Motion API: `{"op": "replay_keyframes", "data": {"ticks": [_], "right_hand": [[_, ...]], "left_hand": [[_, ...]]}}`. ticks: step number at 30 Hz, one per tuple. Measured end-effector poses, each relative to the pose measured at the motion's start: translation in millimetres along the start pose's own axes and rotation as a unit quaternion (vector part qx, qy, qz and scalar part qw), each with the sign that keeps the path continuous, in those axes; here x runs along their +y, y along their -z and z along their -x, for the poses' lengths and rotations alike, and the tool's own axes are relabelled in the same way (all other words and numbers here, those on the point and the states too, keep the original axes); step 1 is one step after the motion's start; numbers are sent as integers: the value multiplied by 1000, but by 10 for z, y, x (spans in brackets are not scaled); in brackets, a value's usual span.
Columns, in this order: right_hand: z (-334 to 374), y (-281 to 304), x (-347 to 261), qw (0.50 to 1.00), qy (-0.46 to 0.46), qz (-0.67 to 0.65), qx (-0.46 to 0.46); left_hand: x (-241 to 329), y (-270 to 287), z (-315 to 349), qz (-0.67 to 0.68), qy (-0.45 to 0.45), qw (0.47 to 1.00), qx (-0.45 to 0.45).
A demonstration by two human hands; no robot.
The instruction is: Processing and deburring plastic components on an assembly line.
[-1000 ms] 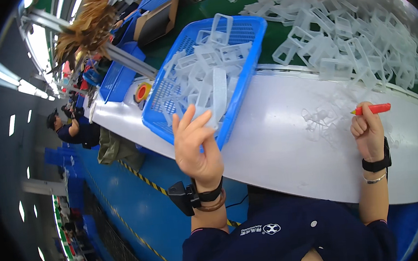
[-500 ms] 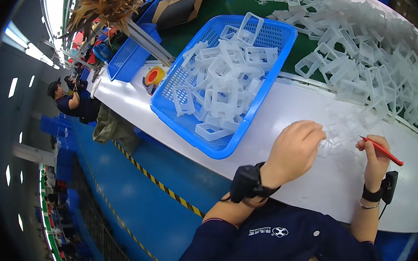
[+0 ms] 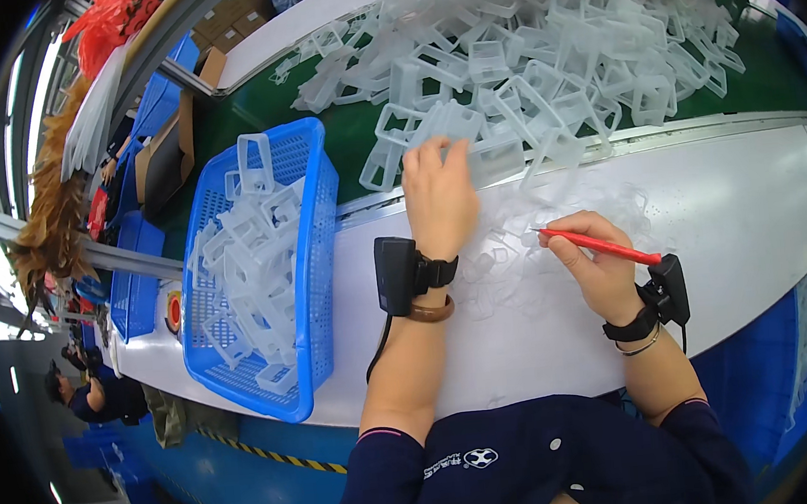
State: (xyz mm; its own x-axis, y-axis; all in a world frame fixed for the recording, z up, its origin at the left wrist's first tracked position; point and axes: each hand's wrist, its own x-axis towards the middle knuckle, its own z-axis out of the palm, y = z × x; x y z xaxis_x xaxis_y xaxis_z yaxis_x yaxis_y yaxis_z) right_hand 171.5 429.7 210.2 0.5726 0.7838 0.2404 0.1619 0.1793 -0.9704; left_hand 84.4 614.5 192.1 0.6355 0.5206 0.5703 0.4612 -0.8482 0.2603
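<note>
My left hand (image 3: pixel 442 196) reaches to the near edge of a heap of frosted, translucent plastic frames (image 3: pixel 502 56). Its fingers are slightly apart and bent over a frosted piece (image 3: pixel 450 121); they seem to touch it, and the thumb is hard to make out. In my right hand (image 3: pixel 602 268), closed in a pen-like grip, is a red pen-shaped tool (image 3: pixel 614 247) with a thin pointed tip aimed left. Below that tip, small clear plastic scraps (image 3: pixel 496 263) lie scattered on the white tabletop (image 3: pixel 547 355).
At left, a blue perforated basket (image 3: pixel 316 288) holds many frosted frames. The heap rests on a green surface (image 3: pixel 358 165) behind a metal rail (image 3: pixel 681 132). Farther left are another blue bin (image 3: pixel 133 285), an open cardboard box (image 3: pixel 165 162) and a tape roll (image 3: pixel 173 310). Another person (image 3: pixel 99 389) works beyond.
The view has swung right, so the basket sits farther left. My left hand has moved from above the scraps to the heap. My right hand still grips the red tool, now over the scraps.
</note>
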Motion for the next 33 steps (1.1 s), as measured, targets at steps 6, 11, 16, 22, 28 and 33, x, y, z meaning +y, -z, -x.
{"op": "replay_keyframes", "data": {"ticks": [6,11,16,22,28,33], "right_hand": [[-118,157,-5,993,108,39,24],[-136,261,23,955,-132,-207,-168],[-26,-38,-34,917,-177,-342,-101],[54,-127,-22,981,-69,-181,-32],[118,-170,-137,994,70,68,-57],[81,-182,-70,990,103,80,-60]], "left_hand": [[147,299,65,247,75,959,-113],[367,668,355,598,185,764,-157],[432,779,591,777,300,541,-114],[483,742,777,724,350,594,-21],[527,691,840,720,374,584,-7],[568,686,820,718,384,581,5]]}}
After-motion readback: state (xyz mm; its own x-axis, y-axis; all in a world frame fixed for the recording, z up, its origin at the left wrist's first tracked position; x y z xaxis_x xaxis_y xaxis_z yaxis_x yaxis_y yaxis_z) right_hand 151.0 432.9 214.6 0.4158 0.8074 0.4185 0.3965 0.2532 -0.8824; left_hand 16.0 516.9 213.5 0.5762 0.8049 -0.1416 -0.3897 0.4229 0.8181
